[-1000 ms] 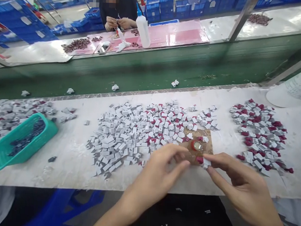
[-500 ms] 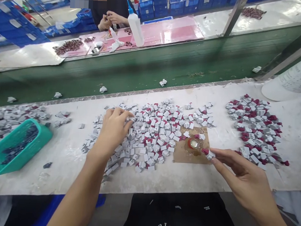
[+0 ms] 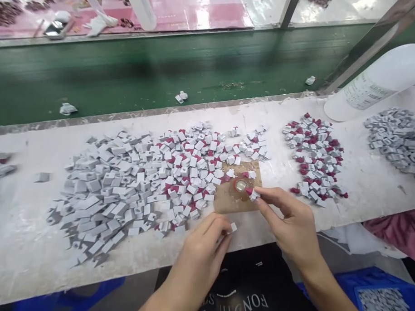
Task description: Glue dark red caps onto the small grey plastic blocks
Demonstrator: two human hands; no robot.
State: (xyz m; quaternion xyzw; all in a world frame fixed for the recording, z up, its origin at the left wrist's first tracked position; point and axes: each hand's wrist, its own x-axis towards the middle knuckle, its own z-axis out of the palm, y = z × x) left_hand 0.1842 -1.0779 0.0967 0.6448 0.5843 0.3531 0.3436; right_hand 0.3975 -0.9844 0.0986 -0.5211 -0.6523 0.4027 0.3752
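Note:
My left hand (image 3: 207, 241) pinches a small light grey piece (image 3: 233, 227) just below the brown board. Between the thumb and forefinger of my right hand (image 3: 287, 222) is a grey and maroon piece (image 3: 253, 194), held over the right part of the brown board (image 3: 226, 199). A small round dish (image 3: 241, 185) with a reddish rim and clear liquid sits on that board, close to the held piece's maroon end. Two grey and maroon pieces lie at the board's upper side. A wide pile of grey pieces (image 3: 114, 184), some with maroon parts, spreads left of the board.
Right of the board lies a grey and maroon pile (image 3: 316, 155), with a grey pile (image 3: 398, 141) beyond it. A large white bottle (image 3: 369, 91) leans behind them. A green strip (image 3: 128, 75) crosses behind the table. A person's hands show at the upper left.
My left hand has left the grey pile and come down beside the board with a grey piece. My right hand's piece is nearer the dish. The view has shifted right and downward.

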